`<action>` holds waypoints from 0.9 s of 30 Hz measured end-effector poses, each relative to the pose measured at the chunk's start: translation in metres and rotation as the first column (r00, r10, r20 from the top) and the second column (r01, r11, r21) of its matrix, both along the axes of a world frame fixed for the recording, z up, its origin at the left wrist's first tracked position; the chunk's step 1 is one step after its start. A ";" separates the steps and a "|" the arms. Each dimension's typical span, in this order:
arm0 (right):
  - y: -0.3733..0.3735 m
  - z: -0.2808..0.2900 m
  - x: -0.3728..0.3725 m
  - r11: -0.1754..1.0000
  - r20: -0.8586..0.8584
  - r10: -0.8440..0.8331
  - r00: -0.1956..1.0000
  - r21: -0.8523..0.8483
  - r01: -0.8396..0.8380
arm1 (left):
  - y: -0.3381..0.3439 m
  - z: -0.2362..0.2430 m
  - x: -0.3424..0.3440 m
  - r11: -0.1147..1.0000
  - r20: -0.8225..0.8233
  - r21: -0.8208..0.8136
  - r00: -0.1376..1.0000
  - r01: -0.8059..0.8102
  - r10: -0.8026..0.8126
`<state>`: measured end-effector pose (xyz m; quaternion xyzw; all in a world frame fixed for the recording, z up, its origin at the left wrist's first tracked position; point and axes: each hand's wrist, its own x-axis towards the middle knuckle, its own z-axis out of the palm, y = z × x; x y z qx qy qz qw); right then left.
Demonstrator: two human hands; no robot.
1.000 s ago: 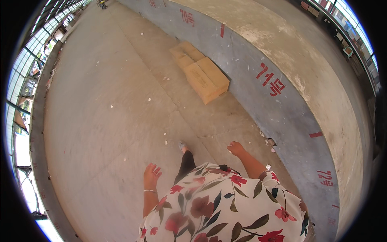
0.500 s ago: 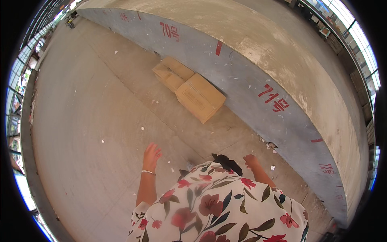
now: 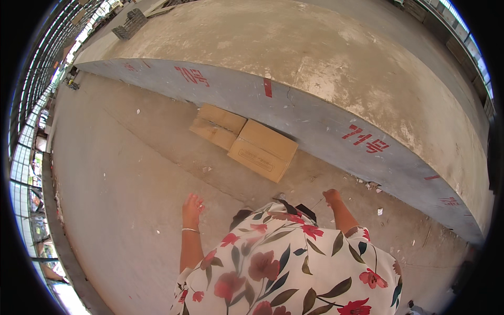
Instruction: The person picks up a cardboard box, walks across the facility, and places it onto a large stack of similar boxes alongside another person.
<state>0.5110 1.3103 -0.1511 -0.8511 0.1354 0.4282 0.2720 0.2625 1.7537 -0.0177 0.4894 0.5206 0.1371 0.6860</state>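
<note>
My left hand point(image 3: 193, 209) is low in the middle-left of the view over the concrete floor point(image 3: 131, 194), empty, fingers apart. My right hand point(image 3: 331, 197) is out on the other side of my floral shirt point(image 3: 283, 262), fingers loosely bent and apart, with nothing visible in them. Ahead, two brown cardboard boxes point(image 3: 262, 149) lie side by side on the floor along a long, low grey concrete wall point(image 3: 315, 115) marked in red. Neither hand touches them; my right hand is a little below and right of the nearer box.
The wall has a broad, worn top point(image 3: 247, 31), with a stack of grey blocks point(image 3: 128, 26) at its far end. A small yellow vehicle point(image 3: 72, 83) stands far along the aisle. Paper scraps point(image 3: 379, 211) lie near the wall's base. Windows line the left side.
The view has swung right toward the boxes and wall, which now run more crosswise. My legs are mostly hidden behind the shirt now. My hands remain apart.
</note>
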 end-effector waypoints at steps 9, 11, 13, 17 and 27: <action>0.053 -0.045 0.006 0.979 0.407 -0.162 0.899 0.178 0.096 | 0.062 -0.033 0.097 0.964 -0.068 -0.213 0.982 0.159 -0.177; 0.048 -0.055 -0.014 0.985 0.369 -0.170 0.914 0.099 0.143 | 0.086 -0.047 0.117 0.946 -0.107 -0.228 0.960 0.229 -0.258; 0.037 -0.069 -0.039 0.997 0.374 -0.021 0.927 -0.055 0.045 | 0.122 -0.052 0.143 0.917 -0.146 -0.231 0.920 0.326 -0.363; 0.057 -0.057 -0.099 0.930 0.177 0.196 0.964 -0.346 -0.126 | 0.166 -0.074 0.185 0.820 -0.220 -0.248 0.794 0.516 -0.567; 0.185 -0.027 -0.085 0.793 0.107 -0.606 0.789 0.006 0.609 | 0.173 -0.130 0.279 0.651 -0.460 -0.242 0.505 0.720 -0.730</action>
